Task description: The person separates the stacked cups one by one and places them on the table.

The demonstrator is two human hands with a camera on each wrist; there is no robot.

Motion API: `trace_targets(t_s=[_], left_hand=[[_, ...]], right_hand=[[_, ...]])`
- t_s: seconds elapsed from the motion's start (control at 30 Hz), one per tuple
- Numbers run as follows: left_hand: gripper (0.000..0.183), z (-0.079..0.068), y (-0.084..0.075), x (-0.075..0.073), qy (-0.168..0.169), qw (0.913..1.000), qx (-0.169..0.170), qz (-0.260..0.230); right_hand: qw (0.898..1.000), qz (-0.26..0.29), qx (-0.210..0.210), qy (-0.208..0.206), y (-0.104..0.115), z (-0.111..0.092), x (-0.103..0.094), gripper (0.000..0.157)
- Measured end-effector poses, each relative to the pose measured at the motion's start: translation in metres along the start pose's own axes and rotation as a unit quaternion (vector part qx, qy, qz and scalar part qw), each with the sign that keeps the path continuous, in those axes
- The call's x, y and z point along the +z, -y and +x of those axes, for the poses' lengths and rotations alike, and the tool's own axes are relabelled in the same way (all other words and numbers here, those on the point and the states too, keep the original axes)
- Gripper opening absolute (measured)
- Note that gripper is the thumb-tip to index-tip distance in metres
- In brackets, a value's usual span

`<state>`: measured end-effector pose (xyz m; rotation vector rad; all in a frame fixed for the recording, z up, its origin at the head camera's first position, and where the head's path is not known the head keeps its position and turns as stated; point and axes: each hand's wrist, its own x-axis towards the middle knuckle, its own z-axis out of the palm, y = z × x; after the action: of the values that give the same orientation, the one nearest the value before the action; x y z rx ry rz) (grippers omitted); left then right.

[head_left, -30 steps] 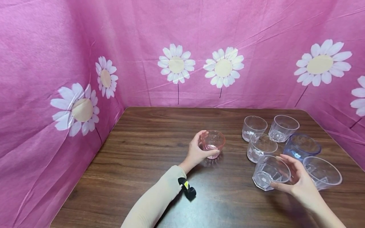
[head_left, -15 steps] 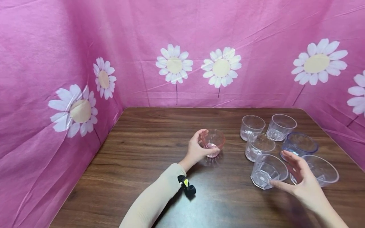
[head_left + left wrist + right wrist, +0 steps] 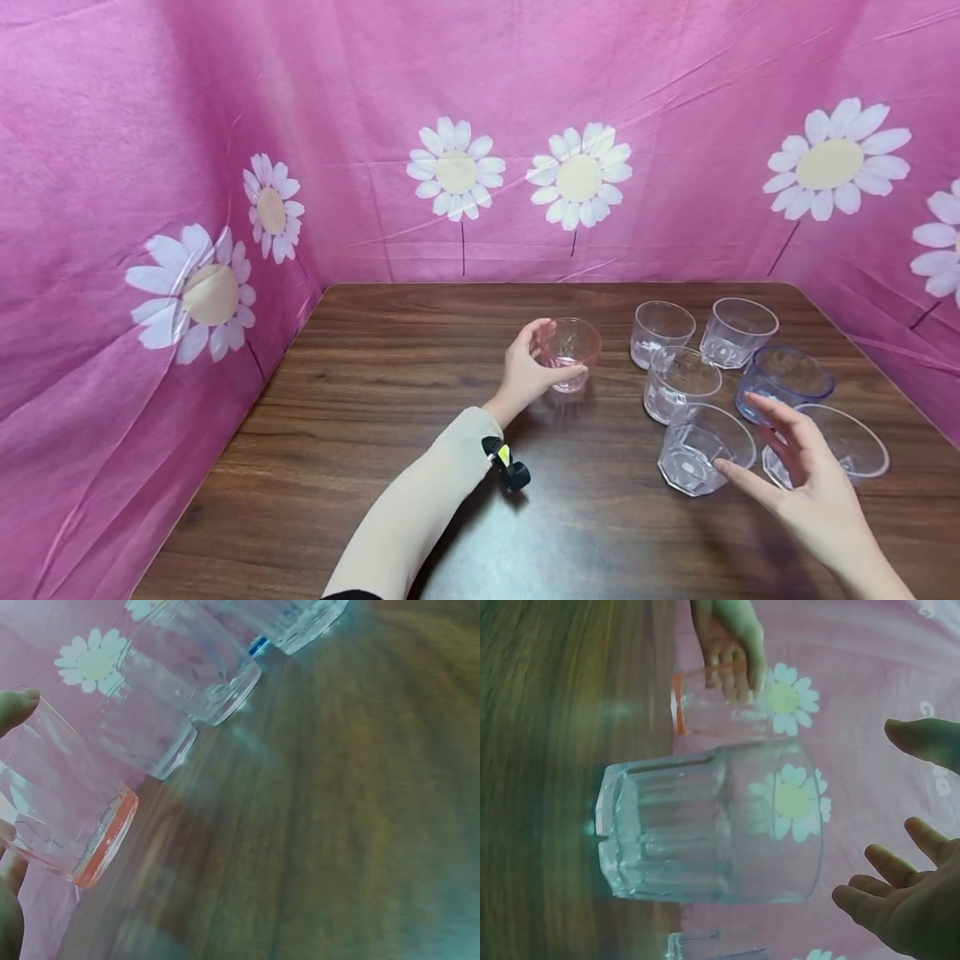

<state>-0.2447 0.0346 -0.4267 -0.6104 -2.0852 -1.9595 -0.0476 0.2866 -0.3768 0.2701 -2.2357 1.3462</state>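
My left hand (image 3: 525, 371) grips a pink-tinted glass tumbler (image 3: 572, 354) around its side, thumb in front and fingers behind. In the left wrist view, the tumbler (image 3: 64, 795) shows an orange-pink base; I cannot tell whether that base touches the table. Beside the nearest clear faceted glass (image 3: 693, 462) is my right hand (image 3: 817, 492), fingers spread and holding nothing. The right wrist view has a gap between this hand (image 3: 907, 900) and the upright clear glass (image 3: 705, 825).
Behind the nearest glass stand several more: a clear one (image 3: 678, 392), two at the back (image 3: 660, 337), a blue-tinted one (image 3: 783, 387) and a wide clear one (image 3: 855, 446) by my right hand. A pink daisy-print cloth (image 3: 360, 167) encloses the wooden table (image 3: 360, 375).
My right hand has let go of the nearest clear glass and drawn slightly right. My left hand has moved the pink glass a little away and to the right.
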Motion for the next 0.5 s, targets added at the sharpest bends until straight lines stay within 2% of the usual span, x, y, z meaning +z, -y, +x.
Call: trace_targets(t_s=[0.1, 0.3, 0.5], left_hand=[[0.077, 0.006, 0.002, 0.002, -0.010, 0.9999, -0.009, -0.002], [0.077, 0.014, 0.005, 0.006, -0.021, 0.9991, -0.025, 0.026], [0.079, 0.018, 0.009, 0.011, -0.022, 0.9983, -0.045, 0.031]], right_hand=[[1.000, 0.016, -0.008, -0.005, 0.006, 0.000, 0.002, 0.091], [0.996, 0.076, -0.044, 0.000, 0.016, 0.001, 0.006, 0.089], [0.996, 0.058, -0.066, 0.020, 0.022, 0.003, 0.011, 0.089]])
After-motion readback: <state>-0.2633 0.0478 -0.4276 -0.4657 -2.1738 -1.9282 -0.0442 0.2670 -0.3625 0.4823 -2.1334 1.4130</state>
